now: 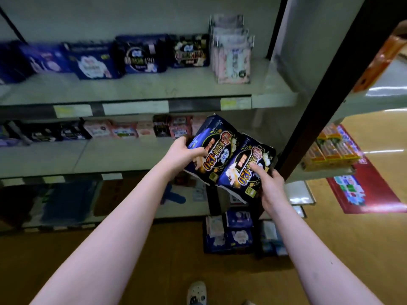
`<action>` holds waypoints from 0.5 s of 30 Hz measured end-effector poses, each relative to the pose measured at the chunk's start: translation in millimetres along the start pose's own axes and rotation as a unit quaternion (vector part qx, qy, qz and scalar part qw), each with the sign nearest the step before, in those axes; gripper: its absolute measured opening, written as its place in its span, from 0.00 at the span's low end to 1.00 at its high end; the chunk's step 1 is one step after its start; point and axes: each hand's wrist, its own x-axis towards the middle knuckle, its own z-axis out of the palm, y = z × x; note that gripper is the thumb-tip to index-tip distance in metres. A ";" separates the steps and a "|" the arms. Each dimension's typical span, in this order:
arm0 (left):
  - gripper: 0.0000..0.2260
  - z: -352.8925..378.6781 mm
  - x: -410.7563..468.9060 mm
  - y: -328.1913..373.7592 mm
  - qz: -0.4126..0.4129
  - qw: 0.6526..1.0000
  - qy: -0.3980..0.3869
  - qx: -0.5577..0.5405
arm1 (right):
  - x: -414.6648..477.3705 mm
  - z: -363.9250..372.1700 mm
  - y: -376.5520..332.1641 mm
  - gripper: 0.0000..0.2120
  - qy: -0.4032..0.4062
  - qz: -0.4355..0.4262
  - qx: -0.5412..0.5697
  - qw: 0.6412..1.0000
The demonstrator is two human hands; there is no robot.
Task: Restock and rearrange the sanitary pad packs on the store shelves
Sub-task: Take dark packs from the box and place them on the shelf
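I hold two dark blue pad packs side by side in front of the shelves, both upside down with gold "420" print. My left hand (pixel 184 153) grips the left pack (pixel 217 148) at its left edge, thumb across the front. My right hand (pixel 269 186) holds the right pack (pixel 244 170) from below, thumb pressed on its face. The upper shelf (pixel 154 89) carries a row of blue and black packs (pixel 141 54) and a stack of pink packs (pixel 233 53) at its right end.
The middle shelf (pixel 110 155) holds pink and dark packs at the back. More blue packs (pixel 229 234) are piled on the wooden floor. A dark post (pixel 326 84) stands right of the shelves, with orange boxes (pixel 332 148) and a red mat (pixel 365 190) beyond. My shoe (pixel 196 292) shows below.
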 end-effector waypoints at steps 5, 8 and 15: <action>0.23 -28.0 -7.0 43.5 0.044 0.999 0.002 -0.027 | -11.1 38.0 -41.2 0.19 -0.026 -0.078 0.021 0.996; 0.29 -47.2 -7.4 59.5 0.069 0.997 -0.004 -0.032 | -15.9 62.0 -62.9 0.15 -0.052 -0.103 0.036 0.993; 0.25 -80.7 -0.1 85.5 0.159 0.984 0.039 -0.066 | -23.1 107.7 -100.6 0.16 -0.103 -0.164 0.076 0.978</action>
